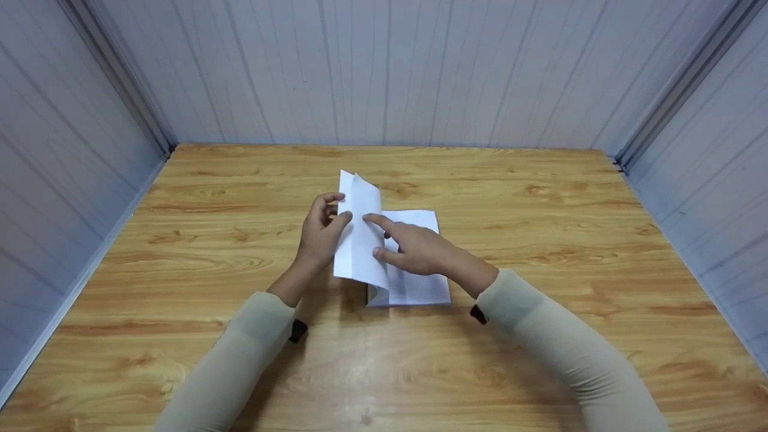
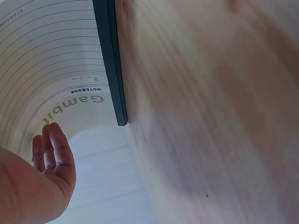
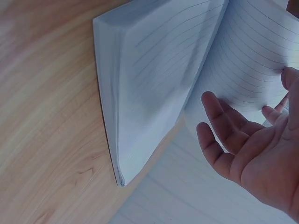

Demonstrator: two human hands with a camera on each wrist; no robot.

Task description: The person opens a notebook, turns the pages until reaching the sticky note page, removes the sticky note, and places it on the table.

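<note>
An open notebook (image 1: 420, 288) with ruled white pages lies on the table. A raised page (image 1: 366, 240) stands up from its left part, with a crease running along its left side. My left hand (image 1: 321, 234) pinches that page's left edge, thumb in front and fingers behind. My right hand (image 1: 420, 247) touches the raised page with an extended index fingertip, its thumb at the page's lower right. In the left wrist view, the page shows "Gambit" and "NOTEBOOK" lettering (image 2: 84, 90) beside a dark green cover edge (image 2: 112, 65). The right wrist view shows the thick page block (image 3: 154, 70).
The notebook rests on a wood-grain table (image 1: 540, 210). Pale panelled walls (image 1: 384, 72) border it at the back and both sides. A small black object (image 1: 298, 330) sits under the left sleeve cuff, another (image 1: 478, 314) under the right.
</note>
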